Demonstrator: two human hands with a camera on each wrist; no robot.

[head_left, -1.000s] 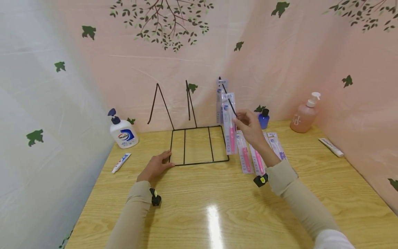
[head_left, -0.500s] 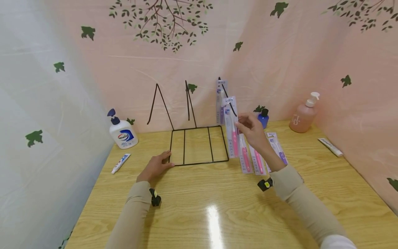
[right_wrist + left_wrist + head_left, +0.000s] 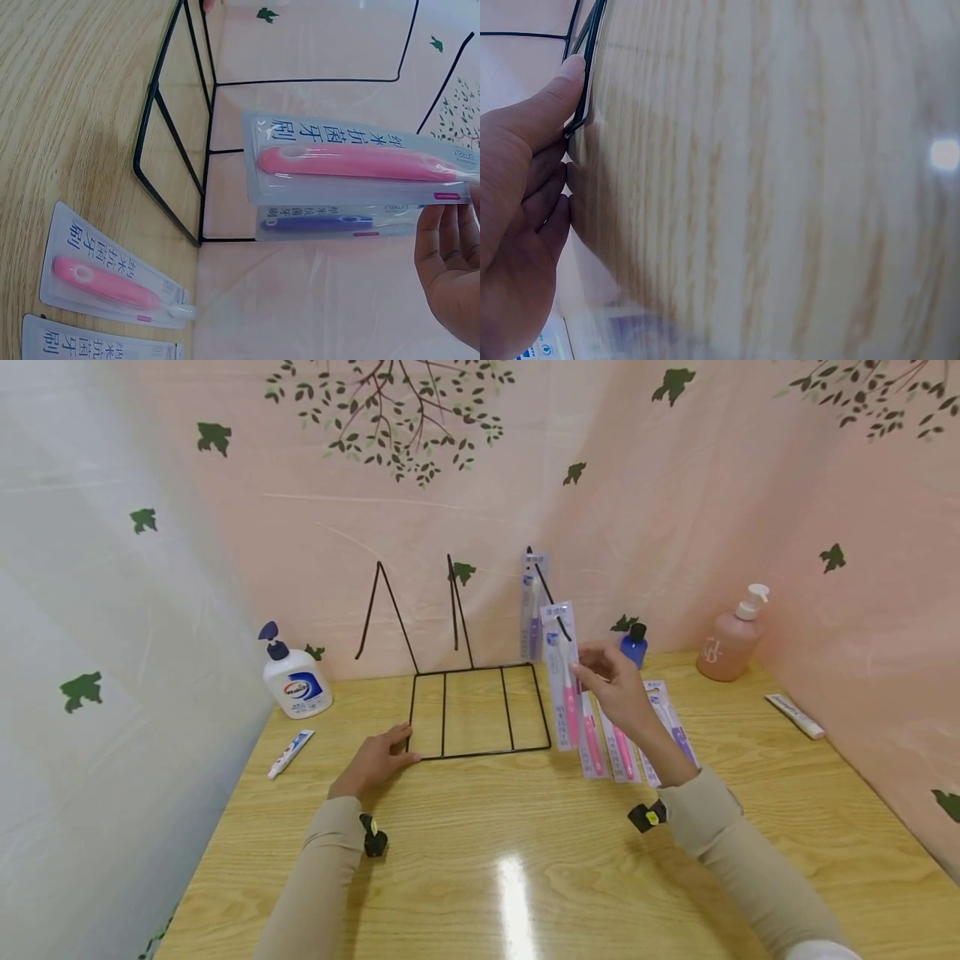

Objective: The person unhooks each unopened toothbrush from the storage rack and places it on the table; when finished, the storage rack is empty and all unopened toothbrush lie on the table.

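Note:
My right hand (image 3: 621,692) pinches the edge of a packaged toothbrush (image 3: 569,714) with a pink handle. The hook's tip shows in front of the pack's upper part, so the pack seems to hang near the hook's outer end. Farther back on that same right-hand hook hangs a purple toothbrush pack (image 3: 535,635). The black wire rack (image 3: 480,753) stands on the table, its other two hooks bare. At the rack's front left corner, my left hand (image 3: 372,762) grips the frame; the thumb (image 3: 571,69) lies along the wire in the left wrist view.
Several more toothbrush packs (image 3: 678,735) lie right of the rack, partly behind my right hand. A blue bottle (image 3: 633,650) and a pink pump bottle (image 3: 729,647) stand behind them, near a toothpaste tube (image 3: 795,716). At left are a white pump bottle (image 3: 298,685) and a small tube (image 3: 291,753).
The right hand and the pink toothbrush pack have moved down and slightly right, the pack sliding outward along the hook toward its tip. The left hand has stayed on the rack.

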